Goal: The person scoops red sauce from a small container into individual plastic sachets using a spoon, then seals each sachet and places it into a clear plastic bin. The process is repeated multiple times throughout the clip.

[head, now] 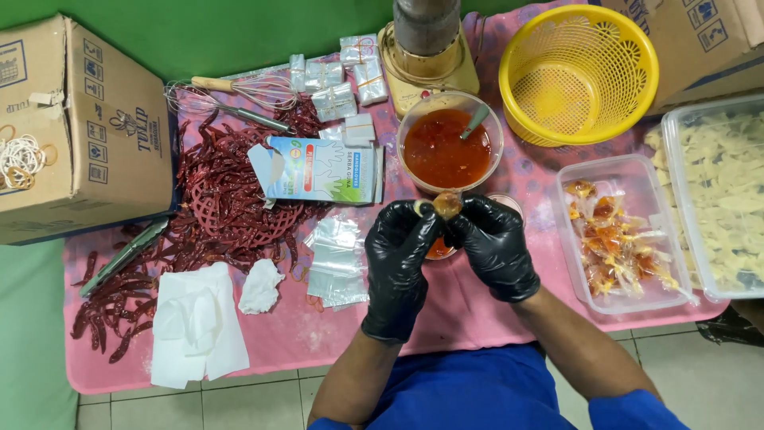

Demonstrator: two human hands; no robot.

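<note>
Black gloves on left hand (395, 267) and right hand (495, 248). Orange-red sauce packet (446, 205) in grip. Beyond grip: red sauce bowl (450, 149), yellow latticed basket (578, 74). Pink patterned counter (446, 310) beneath.

dried red chillies (223, 215) heaped on pink table (318, 334); wire whisk (239, 94) beside them. yellow basket (578, 74) far right, cardboard box (79, 127) far left, white tissue sheets (195, 322) near front edge.
</note>
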